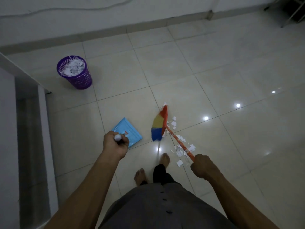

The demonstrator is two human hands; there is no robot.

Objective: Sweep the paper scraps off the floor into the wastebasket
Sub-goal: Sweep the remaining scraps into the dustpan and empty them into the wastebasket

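Note:
White paper scraps (180,147) lie scattered on the tiled floor to the right of a broom head (159,125) with red, yellow and blue bristles. My right hand (202,166) grips the broom's orange handle (179,142). My left hand (115,143) grips the upright handle of a light blue dustpan (130,129), which sits on the floor left of the broom. A purple wastebasket (75,72) full of paper scraps stands at the far left near the wall.
My two bare feet (151,169) stand just behind the broom and scraps. A wall and baseboard (115,32) run along the back. A ledge or doorway edge (33,129) borders the left. Metal furniture legs (288,12) show at the top right.

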